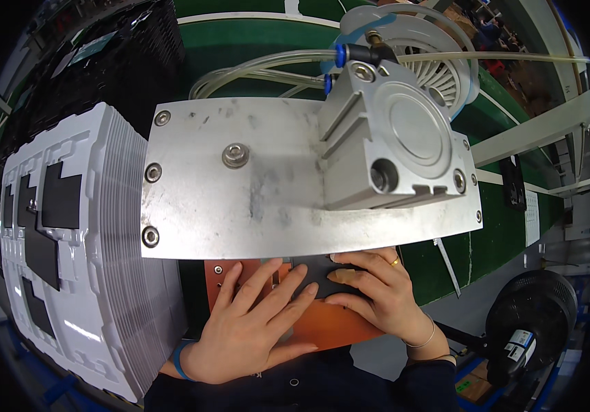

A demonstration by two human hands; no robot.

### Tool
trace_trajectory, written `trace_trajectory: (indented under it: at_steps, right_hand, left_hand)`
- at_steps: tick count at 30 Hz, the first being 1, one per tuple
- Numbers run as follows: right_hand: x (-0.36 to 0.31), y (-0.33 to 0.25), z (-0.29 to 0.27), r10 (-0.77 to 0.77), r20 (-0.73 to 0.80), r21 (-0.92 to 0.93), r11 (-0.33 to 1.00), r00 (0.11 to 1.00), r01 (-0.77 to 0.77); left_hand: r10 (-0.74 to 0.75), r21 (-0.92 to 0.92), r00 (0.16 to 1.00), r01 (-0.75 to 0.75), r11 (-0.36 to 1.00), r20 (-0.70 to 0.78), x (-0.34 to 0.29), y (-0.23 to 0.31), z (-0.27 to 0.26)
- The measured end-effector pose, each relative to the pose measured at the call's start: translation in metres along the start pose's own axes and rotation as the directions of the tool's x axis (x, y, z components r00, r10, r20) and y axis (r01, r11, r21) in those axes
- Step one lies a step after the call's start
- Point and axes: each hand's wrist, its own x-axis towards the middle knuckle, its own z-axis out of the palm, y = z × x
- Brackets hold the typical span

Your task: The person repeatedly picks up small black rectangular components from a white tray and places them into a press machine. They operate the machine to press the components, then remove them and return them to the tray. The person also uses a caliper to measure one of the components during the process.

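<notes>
Under the front edge of a silver metal plate (281, 226) lies an orange fixture base (329, 323) with small screws. A dark grey flat piece (309, 272) rests on it, its far side hidden under the plate. My left hand (247, 326) lies palm down over the base, fingers stretched and spread, their tips touching the base and the piece's left side. At the piece's right edge, my right hand (381, 292) has its fingers bent and thumb close by, gripping that edge. A metal air cylinder block (398, 137) sits on top of the plate.
White plastic trays (92, 165) are stacked at left, black L-shaped pieces (61, 196) in the top one. Behind them stand black crates (103, 75). Clear air hoses (267, 65) run to the cylinder. A white fan (439, 79) stands behind, a black fan (532, 316) at right.
</notes>
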Motion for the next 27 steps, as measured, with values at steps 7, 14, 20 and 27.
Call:
trace_trajectory:
  at_steps: [7,14,20,27]
  right_hand:
    - [-0.0004,0.0013,-0.0012,0.009,0.016,0.011,1.000,1.000,-0.009]
    - [-0.0036,0.0028,0.0013,0.023,0.003,0.003,1.000,1.000,-0.023]
    - [-0.0045,0.0024,0.0012,0.028,0.016,0.004,1.000,0.999,-0.028]
    - [-0.0035,0.0021,0.0008,0.039,0.007,0.009,0.999,0.999,-0.039]
  left_hand:
    - [-0.032,-0.017,0.999,0.033,0.999,0.008,-0.0029,0.0024,0.0002]
    - [-0.017,-0.007,1.000,0.017,1.000,0.018,-0.0013,0.0001,0.0013]
    - [-0.019,-0.002,1.000,0.019,1.000,0.016,-0.0020,0.0007,0.0012]
    - [-0.030,-0.019,0.999,0.031,0.999,0.023,-0.0011,0.0011,0.0006]
